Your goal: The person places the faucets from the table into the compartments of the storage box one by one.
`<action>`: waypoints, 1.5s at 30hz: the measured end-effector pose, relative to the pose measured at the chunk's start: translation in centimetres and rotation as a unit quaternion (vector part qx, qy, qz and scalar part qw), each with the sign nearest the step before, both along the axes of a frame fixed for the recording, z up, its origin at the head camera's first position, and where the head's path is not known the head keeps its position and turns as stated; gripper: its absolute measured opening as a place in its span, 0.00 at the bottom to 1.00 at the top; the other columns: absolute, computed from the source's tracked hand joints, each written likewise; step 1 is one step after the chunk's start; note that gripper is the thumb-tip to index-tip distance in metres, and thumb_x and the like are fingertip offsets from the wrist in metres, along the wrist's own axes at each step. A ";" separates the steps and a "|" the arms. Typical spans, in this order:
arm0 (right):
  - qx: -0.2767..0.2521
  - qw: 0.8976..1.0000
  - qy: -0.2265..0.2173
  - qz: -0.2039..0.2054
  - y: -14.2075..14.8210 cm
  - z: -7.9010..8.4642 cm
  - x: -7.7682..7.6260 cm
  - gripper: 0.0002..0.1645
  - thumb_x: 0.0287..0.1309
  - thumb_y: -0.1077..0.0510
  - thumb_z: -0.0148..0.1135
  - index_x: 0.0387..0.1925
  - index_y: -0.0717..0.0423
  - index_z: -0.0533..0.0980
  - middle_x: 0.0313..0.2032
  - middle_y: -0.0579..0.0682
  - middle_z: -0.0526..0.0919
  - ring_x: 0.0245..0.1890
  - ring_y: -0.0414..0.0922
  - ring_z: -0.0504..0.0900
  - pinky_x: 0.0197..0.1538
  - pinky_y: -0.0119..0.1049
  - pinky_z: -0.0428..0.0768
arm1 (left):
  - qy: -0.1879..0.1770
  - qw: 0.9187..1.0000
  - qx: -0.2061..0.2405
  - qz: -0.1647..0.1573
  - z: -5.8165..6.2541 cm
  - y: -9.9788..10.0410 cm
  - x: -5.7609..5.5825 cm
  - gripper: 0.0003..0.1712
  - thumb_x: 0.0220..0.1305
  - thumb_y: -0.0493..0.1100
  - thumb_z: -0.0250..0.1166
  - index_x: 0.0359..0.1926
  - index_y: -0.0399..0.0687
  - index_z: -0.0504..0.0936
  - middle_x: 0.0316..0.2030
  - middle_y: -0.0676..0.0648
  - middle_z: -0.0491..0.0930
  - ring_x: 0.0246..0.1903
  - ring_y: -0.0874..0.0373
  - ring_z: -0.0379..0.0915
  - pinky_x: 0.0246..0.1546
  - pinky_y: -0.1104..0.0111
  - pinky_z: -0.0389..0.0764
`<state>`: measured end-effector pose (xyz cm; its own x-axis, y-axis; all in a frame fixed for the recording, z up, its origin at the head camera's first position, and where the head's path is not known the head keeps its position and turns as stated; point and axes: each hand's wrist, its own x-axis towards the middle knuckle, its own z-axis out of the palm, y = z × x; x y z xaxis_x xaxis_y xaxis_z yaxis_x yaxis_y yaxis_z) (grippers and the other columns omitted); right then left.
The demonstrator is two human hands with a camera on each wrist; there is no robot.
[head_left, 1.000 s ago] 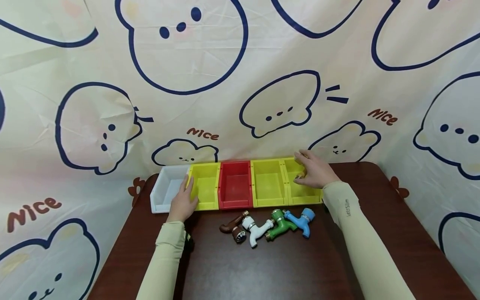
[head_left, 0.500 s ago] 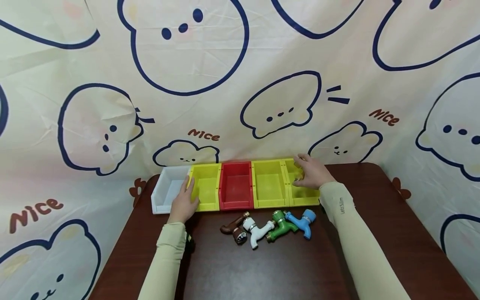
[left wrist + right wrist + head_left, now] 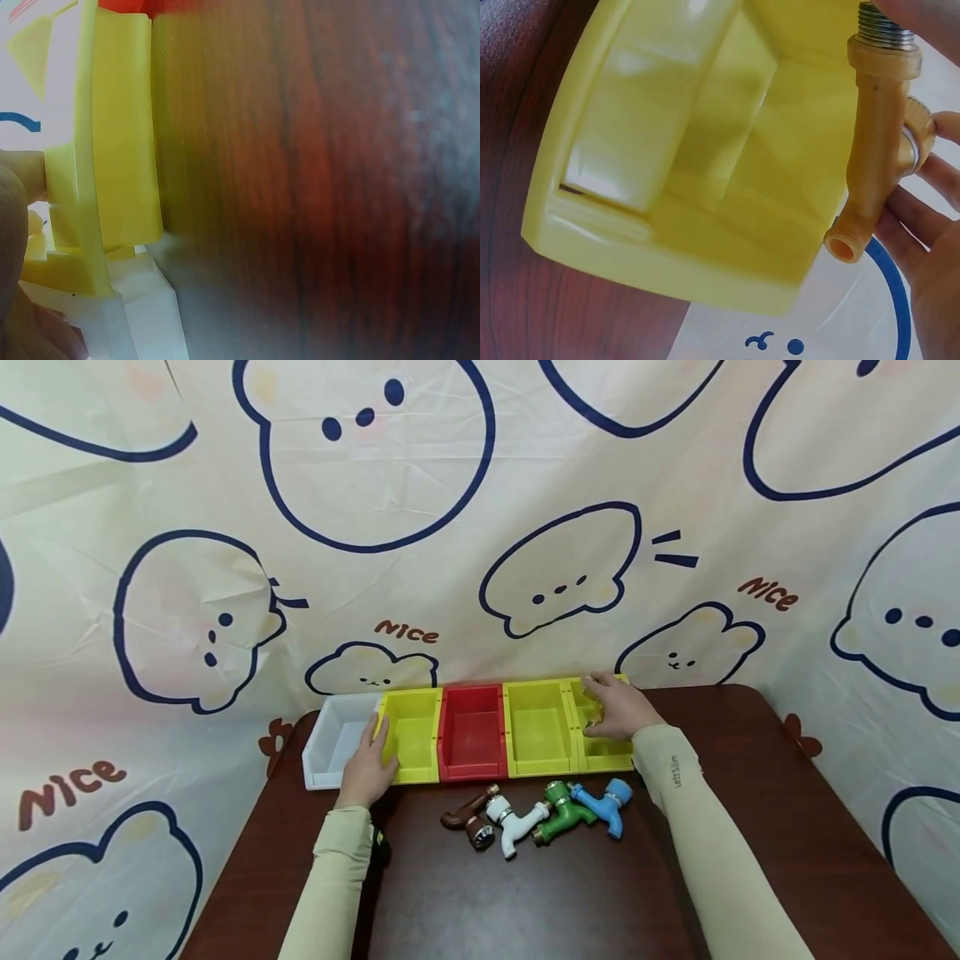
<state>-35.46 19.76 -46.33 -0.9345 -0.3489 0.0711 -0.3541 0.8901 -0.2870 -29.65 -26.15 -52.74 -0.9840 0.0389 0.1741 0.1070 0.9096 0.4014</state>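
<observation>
My right hand is over the rightmost yellow bin. It holds an orange-yellow tap, thumb at the threaded metal end and fingers by the round handle. In the right wrist view the tap's spout points down beside the bin's edge. The head view shows little of the tap, since the hand covers most of it. My left hand rests with fairly straight fingers over the walls where the white bin meets the left yellow bin.
A red bin and another yellow bin complete the row at the table's back. In front lie brown, white, green and blue taps. A patterned cloth hangs close behind.
My right hand has shifted slightly left and a little lower over the rightmost yellow bin, still holding the tap. The left hand has stayed in place on the bin walls.
</observation>
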 end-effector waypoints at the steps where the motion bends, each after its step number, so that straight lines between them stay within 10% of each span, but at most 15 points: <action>1: 0.001 1.000 -0.001 0.001 0.0 0.0 0.0 0.58 0.39 0.45 0.76 0.71 0.52 0.60 0.70 0.58 0.58 0.64 0.60 0.65 0.61 0.57 0.68 | 0.000 1.000 0.000 0.000 0.0 0.0 0.0 0.42 0.64 0.44 0.58 0.75 0.47 0.49 0.75 0.43 0.41 0.45 0.39 0.74 0.40 0.49 0.75; 15: -0.018 0.999 -0.018 0.026 0.2 -1.4 -0.4 0.58 0.37 0.50 0.79 0.71 0.49 0.61 0.70 0.56 0.60 0.66 0.59 0.62 0.63 0.58 0.65 | -0.021 1.000 0.010 0.004 0.1 0.0 0.0 0.43 0.65 0.45 0.57 0.76 0.49 0.46 0.76 0.44 0.37 0.60 0.36 0.64 0.52 0.45 0.71; 33: -0.023 0.999 -0.046 0.018 -0.1 -2.7 -0.9 0.61 0.35 0.51 0.81 0.72 0.49 0.59 0.71 0.53 0.58 0.68 0.56 0.62 0.64 0.54 0.67 | -0.021 1.000 -0.003 0.007 0.4 0.2 0.6 0.43 0.65 0.43 0.57 0.75 0.47 0.47 0.75 0.43 0.38 0.44 0.39 0.73 0.37 0.51 0.75; 45: -0.029 0.998 -0.060 0.019 0.0 -3.6 -1.2 0.62 0.35 0.52 0.81 0.72 0.48 0.58 0.71 0.52 0.57 0.66 0.56 0.64 0.60 0.53 0.71 | -0.015 1.000 0.001 0.007 0.5 0.2 0.4 0.43 0.64 0.43 0.58 0.75 0.47 0.48 0.75 0.42 0.40 0.52 0.36 0.70 0.43 0.48 0.75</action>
